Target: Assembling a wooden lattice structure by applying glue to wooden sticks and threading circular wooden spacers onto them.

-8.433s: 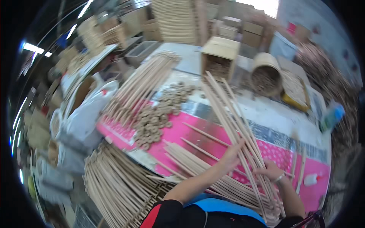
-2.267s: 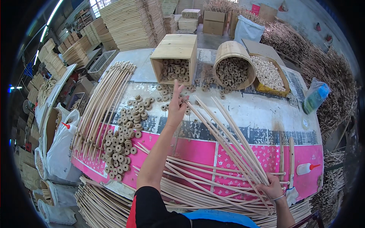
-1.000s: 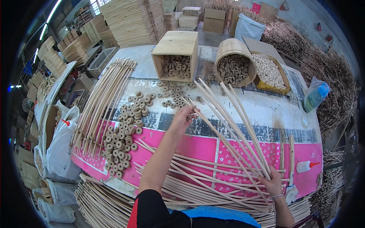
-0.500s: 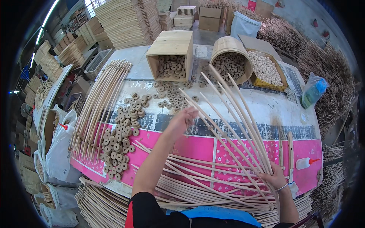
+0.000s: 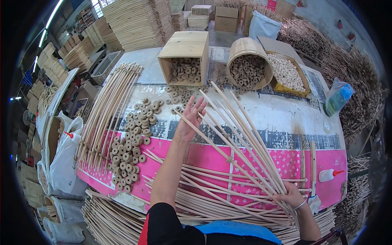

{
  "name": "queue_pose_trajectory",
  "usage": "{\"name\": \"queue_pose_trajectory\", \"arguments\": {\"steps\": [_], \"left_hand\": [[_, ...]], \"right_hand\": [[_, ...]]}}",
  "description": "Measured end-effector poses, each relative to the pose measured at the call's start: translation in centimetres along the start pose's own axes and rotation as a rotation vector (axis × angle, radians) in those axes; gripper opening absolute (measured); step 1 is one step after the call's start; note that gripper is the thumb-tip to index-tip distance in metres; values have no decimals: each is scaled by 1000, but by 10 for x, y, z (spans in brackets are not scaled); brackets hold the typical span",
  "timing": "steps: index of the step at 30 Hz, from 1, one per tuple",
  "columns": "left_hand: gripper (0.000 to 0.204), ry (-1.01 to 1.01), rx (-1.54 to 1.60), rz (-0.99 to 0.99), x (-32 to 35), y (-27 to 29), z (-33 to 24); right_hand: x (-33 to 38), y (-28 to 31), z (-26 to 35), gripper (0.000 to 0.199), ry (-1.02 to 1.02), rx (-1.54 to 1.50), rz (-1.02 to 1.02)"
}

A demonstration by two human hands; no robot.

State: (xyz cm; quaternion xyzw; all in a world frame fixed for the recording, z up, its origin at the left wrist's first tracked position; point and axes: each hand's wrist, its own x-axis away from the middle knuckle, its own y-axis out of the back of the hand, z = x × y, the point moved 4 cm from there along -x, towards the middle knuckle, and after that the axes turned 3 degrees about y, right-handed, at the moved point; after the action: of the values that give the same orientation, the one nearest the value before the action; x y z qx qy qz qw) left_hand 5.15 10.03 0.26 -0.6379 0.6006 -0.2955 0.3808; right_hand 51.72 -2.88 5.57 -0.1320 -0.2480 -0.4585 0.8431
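Observation:
My right hand (image 5: 289, 197) is wrapped round the lower part of a fanned bundle of long thin wooden sticks (image 5: 255, 151). Their tips spread away from me, up and to the left. Among the leftmost sticks, one carries a small wooden ring (image 5: 229, 159) partway along its length. My left hand (image 5: 190, 121) is raised with the fingers spread, beside the tips of the leftmost sticks; it appears to grip nothing. Loose wooden rings (image 5: 130, 157) lie piled to the left of that forearm. More sticks (image 5: 212, 202) lie crosswise on the table in front of me.
Ringed sticks (image 5: 108, 118) lie in a row at the left. At the back stand a wooden box (image 5: 183, 45) and a round wooden tub (image 5: 250, 51), both holding rings, and a yellow tray (image 5: 305, 92) of pale beads. A glue bottle (image 5: 326, 175) lies at the right.
My left hand has moved left and slightly farther away, its fingers now spread. The stick tips have swung left and lower, while my right hand keeps its hold with a slight shift.

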Motion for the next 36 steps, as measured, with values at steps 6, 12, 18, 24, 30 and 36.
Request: {"name": "queue_pose_trajectory", "arguments": {"steps": [6,12,18,24,30,36], "left_hand": [[79,-21,-9,9,4,2,-2],[93,76,-147,-70,7,-8,23],[96,270,-111,-47,14,-22,49],[94,529,88,149,46,-58,112],[45,414,-806,-157,2,7,66],[32,-673,-2018,-111,-76,21,46]], "right_hand": [[2,0,2,55,-14,-8,18],[1,-4,18,52,51,55,-45],[-5,0,19,50,101,163,-65],[-22,-5,33,48,94,131,-55],[-19,13,41,44,109,58,-73],[-25,25,34,47,140,115,-108]]}}
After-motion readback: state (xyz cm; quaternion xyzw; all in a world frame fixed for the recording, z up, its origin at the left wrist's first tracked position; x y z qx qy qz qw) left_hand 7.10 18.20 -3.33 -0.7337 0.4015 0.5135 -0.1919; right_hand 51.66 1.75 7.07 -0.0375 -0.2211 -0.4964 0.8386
